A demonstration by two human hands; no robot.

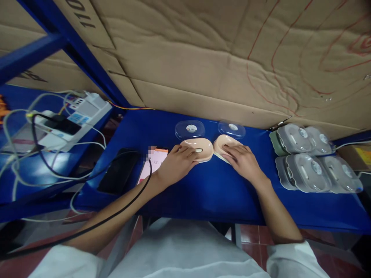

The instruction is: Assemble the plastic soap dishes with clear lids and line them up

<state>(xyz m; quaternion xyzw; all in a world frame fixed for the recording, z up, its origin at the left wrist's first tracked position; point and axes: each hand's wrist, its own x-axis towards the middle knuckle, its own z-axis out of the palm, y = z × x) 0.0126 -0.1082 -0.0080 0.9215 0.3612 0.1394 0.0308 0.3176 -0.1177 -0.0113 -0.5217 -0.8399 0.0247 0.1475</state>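
the left hand [180, 161] lies over the left dish [206, 146], fingers on top; the right hand [245, 159] lies over the right dish [222, 140]. whether either grips or merely rests, i cannot tell. the peach dishes sit side by side on the blue table [207, 197], just in front of two clear lids [189, 132].
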